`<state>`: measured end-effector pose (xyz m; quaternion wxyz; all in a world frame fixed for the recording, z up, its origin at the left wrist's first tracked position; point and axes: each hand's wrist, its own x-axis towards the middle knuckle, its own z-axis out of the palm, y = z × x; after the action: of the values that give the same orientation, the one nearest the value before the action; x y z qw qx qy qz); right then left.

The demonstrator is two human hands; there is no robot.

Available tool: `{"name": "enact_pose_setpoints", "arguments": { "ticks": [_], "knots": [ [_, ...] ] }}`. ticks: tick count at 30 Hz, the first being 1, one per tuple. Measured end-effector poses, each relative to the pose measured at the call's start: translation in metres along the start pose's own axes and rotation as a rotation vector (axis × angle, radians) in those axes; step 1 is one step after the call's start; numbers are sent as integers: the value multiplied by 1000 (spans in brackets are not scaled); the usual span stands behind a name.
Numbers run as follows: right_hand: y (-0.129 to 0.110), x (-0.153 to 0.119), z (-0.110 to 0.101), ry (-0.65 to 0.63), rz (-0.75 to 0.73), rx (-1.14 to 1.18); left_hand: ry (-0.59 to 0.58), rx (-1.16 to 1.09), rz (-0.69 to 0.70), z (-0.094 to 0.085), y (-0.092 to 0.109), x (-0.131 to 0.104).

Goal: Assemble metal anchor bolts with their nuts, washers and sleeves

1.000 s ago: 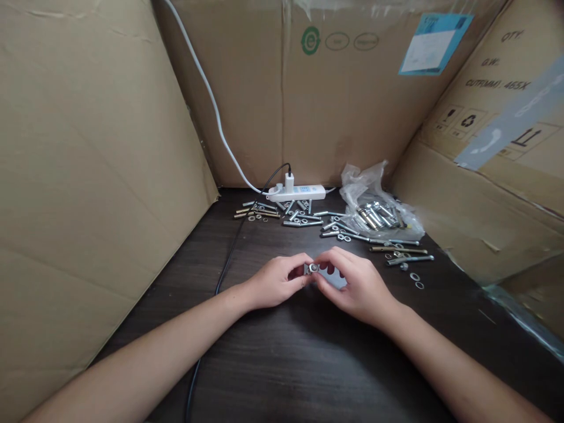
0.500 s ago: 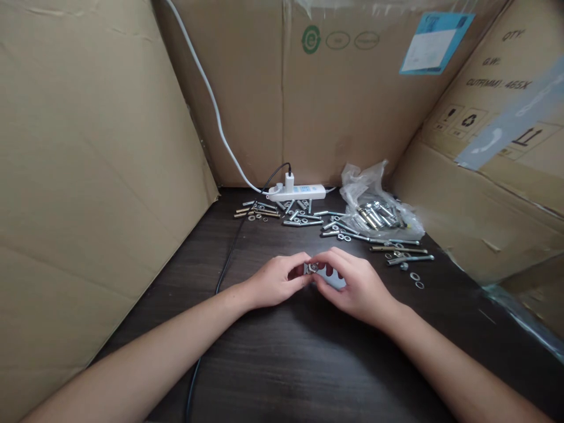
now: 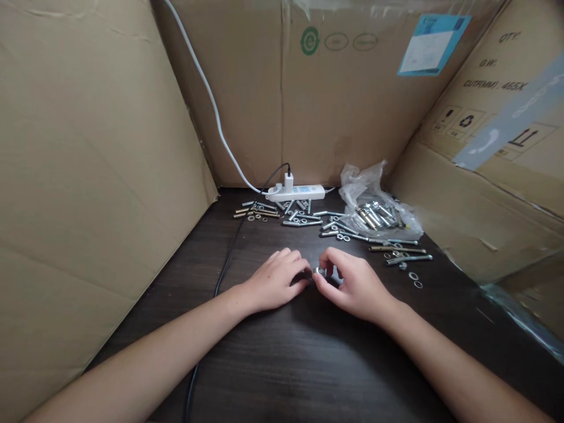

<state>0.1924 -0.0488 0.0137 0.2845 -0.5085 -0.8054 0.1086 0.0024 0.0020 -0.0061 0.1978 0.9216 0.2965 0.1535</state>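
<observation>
Between its thumb and index finger, my right hand (image 3: 352, 283) pinches a metal bolt, its nut end (image 3: 318, 271) pointing left. Most of the bolt's shaft is hidden by the fingers and palm. Just left of it is my left hand (image 3: 278, 281), low over the dark table. Its thumb and index finger are curved and apart, close to the nut, and I see nothing clearly held there. Beyond my hands lie several loose bolts and sleeves (image 3: 304, 222), with washers (image 3: 413, 276) and nuts (image 3: 402, 266) among them.
A clear plastic bag (image 3: 365, 182) of bolts rests at the back right. Behind stands a white power strip (image 3: 308, 192) with a charger (image 3: 288, 183). A black cable (image 3: 227, 258) crosses the table on the left. Cardboard boxes (image 3: 247, 94) wall in three sides.
My left fingers have come away from the nut and spread a little to the left. My right hand still holds the bolt, its nut now shifted slightly right.
</observation>
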Motion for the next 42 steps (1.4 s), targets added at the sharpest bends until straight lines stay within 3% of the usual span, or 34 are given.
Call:
{"name": "enact_pose_setpoints", "arguments": {
  "ticks": [8, 24, 42],
  "knots": [
    [11, 1, 6, -143, 111, 31, 3, 47, -32, -2, -3, -1],
    [24, 1, 9, 52, 144, 209, 53, -95, -80, -5, 0, 1],
    [43, 2, 22, 17, 386, 653, 132, -258, -73, -8, 5, -2]
  ]
}}
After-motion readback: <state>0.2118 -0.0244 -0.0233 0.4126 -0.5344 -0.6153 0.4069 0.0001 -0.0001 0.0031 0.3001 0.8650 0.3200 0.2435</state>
